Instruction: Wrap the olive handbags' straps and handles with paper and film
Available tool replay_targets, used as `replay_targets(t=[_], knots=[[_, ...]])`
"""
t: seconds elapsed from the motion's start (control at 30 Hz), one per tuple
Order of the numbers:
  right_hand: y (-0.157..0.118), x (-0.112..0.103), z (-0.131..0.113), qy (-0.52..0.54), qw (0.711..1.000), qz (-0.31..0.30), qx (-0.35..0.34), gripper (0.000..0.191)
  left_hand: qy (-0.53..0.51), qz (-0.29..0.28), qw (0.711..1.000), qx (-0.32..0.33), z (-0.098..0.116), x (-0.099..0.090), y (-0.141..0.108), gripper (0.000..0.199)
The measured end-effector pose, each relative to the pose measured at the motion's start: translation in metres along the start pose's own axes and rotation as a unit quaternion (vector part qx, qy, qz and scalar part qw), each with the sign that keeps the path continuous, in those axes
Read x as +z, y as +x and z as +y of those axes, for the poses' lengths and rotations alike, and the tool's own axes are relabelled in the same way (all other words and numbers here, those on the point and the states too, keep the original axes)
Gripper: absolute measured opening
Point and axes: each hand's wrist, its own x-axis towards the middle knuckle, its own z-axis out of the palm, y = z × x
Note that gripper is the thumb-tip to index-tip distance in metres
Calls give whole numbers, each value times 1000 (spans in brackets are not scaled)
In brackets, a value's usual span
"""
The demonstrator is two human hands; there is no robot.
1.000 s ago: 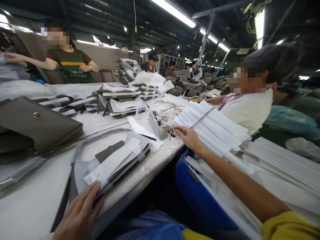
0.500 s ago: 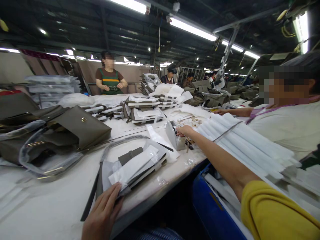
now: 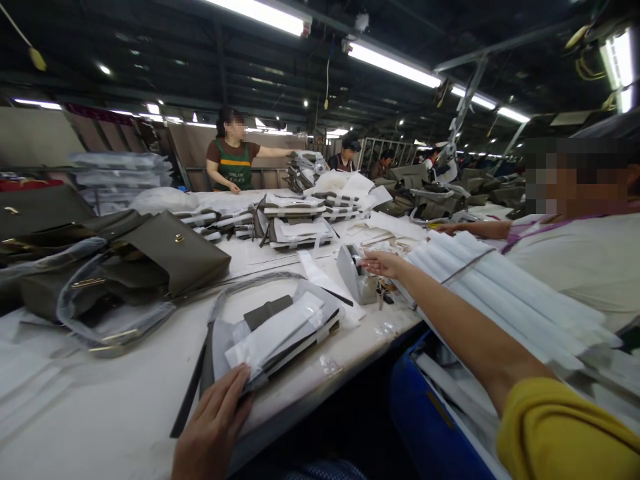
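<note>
My left hand (image 3: pixel 220 413) grips the near corner of a flattened grey-brown handbag (image 3: pixel 327 328), its fingers over the white wrapping sheet (image 3: pixel 275 330) on top. The bag lies on the white table with its plastic-wrapped handle (image 3: pixel 260 277) looping behind it and a dark strap (image 3: pixel 193 387) trailing at the left. My right hand (image 3: pixel 384 264) is stretched out to a grey tape dispenser (image 3: pixel 353 280). Its fingers are pinched together at the dispenser's tape end; the tape between them is hard to make out. Small metal-and-dark pieces (image 3: pixel 385 291) lie beside the dispenser.
An open handbag (image 3: pixel 195 257) stands on the left. Stacks of wrapped bags (image 3: pixel 300 230) lie farther back. White foam rolls (image 3: pixel 490 287) are at the right, above a blue bin (image 3: pixel 425 400). A co-worker (image 3: pixel 575 247) sits at right; another person (image 3: pixel 235 160) stands across the table.
My right hand has drawn back slightly from the dispenser, its fingers more stretched. My left hand stays on the bag. The person across the table now reaches an arm toward a stack.
</note>
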Motion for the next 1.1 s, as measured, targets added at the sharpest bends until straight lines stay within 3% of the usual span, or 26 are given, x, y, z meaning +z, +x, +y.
replay_targets(t=[0.17,0.3,0.4,0.5,0.63,0.73,0.83,0.9,0.93,1.07,1.1], knots=[[-50,-20,11,35,999,19,-36,16,8,-5,1000,6,1,0,1,40],[-95,-33,44,32,998,28,-45,15,2,-14,1000,-4,0,-1,0,46],[-114,-34,76,11,996,47,-75,19,-12,-22,999,-21,1,-2,0,47],[-114,-30,105,-42,990,78,-110,25,-22,-21,999,-34,3,-3,1,46],[-90,-29,132,-174,960,134,-173,32,-18,-27,999,-27,3,-3,0,46],[-75,-38,141,-233,937,167,-199,25,-15,-32,999,-28,1,-2,-1,45],[-77,-52,144,-296,907,190,-232,15,-23,-38,999,-27,0,-2,-2,45],[-87,-60,145,-355,872,198,-271,15,-26,-41,998,-28,0,-3,-1,45],[-94,-64,145,-404,841,197,-301,16,-25,-41,998,-30,0,-3,-1,45],[-125,-65,140,-610,636,121,-456,22,-25,-48,997,-48,1,-5,0,46],[-132,-62,137,-630,599,93,-485,22,-27,-51,997,-50,2,-5,1,45]])
